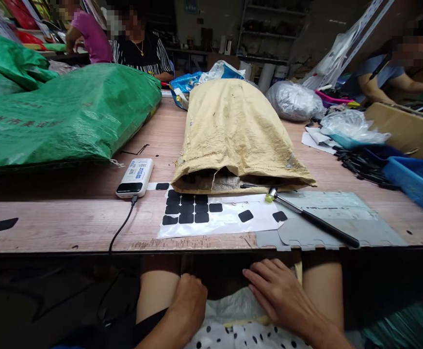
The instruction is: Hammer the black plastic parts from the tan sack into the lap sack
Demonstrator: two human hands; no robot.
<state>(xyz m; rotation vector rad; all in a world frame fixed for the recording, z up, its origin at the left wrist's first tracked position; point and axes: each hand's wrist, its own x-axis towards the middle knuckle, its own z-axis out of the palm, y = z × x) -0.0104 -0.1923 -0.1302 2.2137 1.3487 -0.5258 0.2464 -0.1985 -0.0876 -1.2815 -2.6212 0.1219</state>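
While the left hand [191, 300] curls into a loose fist over the lap, the right hand [279, 293] stretches its fingers out side by side; I cannot tell whether either pinches anything, since the fingertips and thumbs are partly hidden. The pale plastic [229, 305] lies between the two hands, below the table edge, bordering both, with a yellow strip [248, 321] along its near side. On the table, the green sack [69, 116] carries dark Chinese characters, of which 州市美 can be read. The white power bank [136, 177], cabled at its near end, bears blue print and a square code, both too small to read.
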